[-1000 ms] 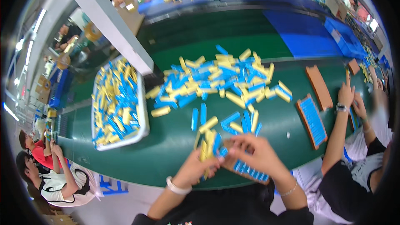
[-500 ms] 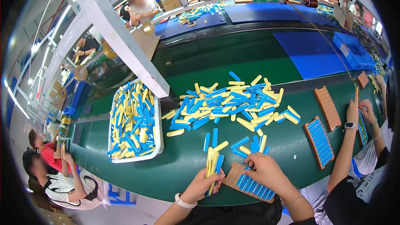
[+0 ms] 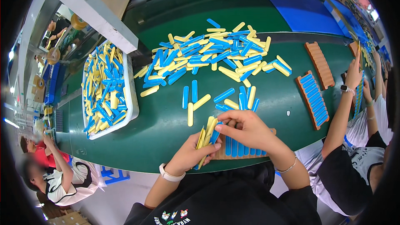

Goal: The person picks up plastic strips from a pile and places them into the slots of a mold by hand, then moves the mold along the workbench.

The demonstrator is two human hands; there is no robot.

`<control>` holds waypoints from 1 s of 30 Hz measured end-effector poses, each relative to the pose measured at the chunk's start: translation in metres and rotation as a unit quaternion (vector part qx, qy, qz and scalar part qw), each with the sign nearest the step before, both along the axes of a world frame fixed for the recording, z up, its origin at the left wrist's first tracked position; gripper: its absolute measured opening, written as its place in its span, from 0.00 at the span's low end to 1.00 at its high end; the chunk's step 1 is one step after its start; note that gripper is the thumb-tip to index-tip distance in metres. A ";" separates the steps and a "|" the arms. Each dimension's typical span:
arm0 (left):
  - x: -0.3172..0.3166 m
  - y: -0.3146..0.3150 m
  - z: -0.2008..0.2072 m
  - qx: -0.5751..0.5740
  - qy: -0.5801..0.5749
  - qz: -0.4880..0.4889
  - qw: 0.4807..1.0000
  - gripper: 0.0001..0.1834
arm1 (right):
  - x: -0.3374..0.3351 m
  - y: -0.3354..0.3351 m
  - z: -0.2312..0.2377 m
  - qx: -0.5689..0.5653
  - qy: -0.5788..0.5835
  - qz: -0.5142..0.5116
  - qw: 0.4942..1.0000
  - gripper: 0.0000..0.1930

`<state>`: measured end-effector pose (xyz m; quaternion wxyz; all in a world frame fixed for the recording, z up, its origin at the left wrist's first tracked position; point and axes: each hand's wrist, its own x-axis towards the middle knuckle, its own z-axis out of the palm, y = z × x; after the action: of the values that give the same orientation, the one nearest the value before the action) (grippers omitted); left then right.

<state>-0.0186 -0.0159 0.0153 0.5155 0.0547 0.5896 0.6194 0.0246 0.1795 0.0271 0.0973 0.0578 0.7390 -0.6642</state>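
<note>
My left hand (image 3: 187,154) is closed around a bundle of flat, round-ended yellow and blue strips (image 3: 204,142), held upright above the near belt edge. At the bundle's right side, my right hand (image 3: 252,130) pinches a blue strip (image 3: 215,133) between thumb and fingers. Partly hidden under my right hand is an orange-brown grooved tray (image 3: 220,153), with several blue strips (image 3: 241,148) lying side by side in its grooves. Beyond my hands, a few loose strips (image 3: 194,91) lie on the green surface.
A large pile of blue and yellow strips (image 3: 212,54) spreads across the green belt (image 3: 166,118). To the left stands a full white bin (image 3: 132,96) beside a metal post (image 3: 96,12). On the right are a filled tray (image 3: 313,100), a bare tray (image 3: 320,66) and a co-worker's arms (image 3: 342,104).
My right hand has moved left from the grooved tray to the bundle in my left hand. The view has tilted down, so the scene sits higher in the picture.
</note>
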 end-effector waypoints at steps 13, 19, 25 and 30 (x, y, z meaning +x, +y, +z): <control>0.002 -0.019 -0.003 0.000 -0.028 0.161 0.987 0.10 | -0.011 0.017 0.001 0.066 -0.001 -0.052 0.996 0.07; 0.001 -0.021 0.001 -0.019 -0.029 0.130 0.991 0.09 | -0.014 -0.006 -0.006 -0.036 0.019 -0.006 0.999 0.08; 0.008 -0.028 -0.007 -0.055 0.010 0.183 0.982 0.09 | -0.018 0.014 0.005 0.143 0.016 0.018 0.989 0.05; 0.010 -0.028 -0.008 -0.084 0.035 0.167 0.982 0.08 | 0.002 -0.007 -0.019 0.341 0.149 0.109 0.922 0.09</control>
<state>-0.0088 -0.0440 0.0070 0.3867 -0.0664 0.6576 0.6431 0.0262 0.1724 0.0083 0.0318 -0.0929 0.9283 -0.3585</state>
